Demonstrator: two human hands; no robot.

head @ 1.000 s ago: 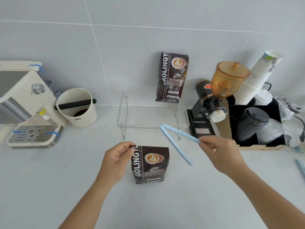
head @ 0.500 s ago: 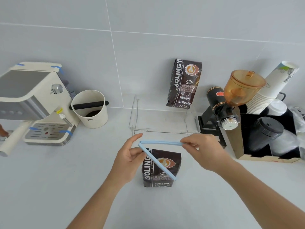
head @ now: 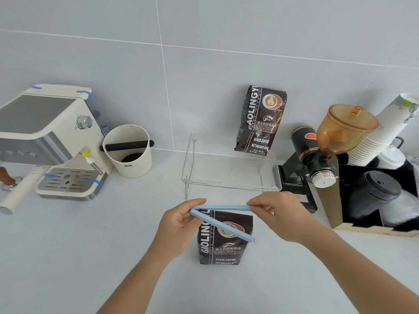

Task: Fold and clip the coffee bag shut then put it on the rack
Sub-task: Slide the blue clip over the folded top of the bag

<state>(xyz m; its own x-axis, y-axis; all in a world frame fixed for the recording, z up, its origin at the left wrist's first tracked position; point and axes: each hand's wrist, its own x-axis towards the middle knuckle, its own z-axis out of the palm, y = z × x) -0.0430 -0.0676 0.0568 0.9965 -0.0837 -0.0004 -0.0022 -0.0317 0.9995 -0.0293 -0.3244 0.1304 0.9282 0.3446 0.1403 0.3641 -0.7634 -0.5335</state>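
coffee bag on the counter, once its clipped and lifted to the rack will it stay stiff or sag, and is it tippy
The coffee bag stands upright unaided, so it probably holds its shape, though soft wrinkled film suggests some sag. It looks full, so likely heavy for its size. The clip, held by the left hand and right hand, still gapes open, so the top may flop. On the clear rack it could tip.

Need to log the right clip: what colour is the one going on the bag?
Light blue; the clip shows clearly in the head view.

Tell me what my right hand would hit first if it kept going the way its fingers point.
Probably your left hand: the right hand points leftward along the bag clip; depth is uncertain.
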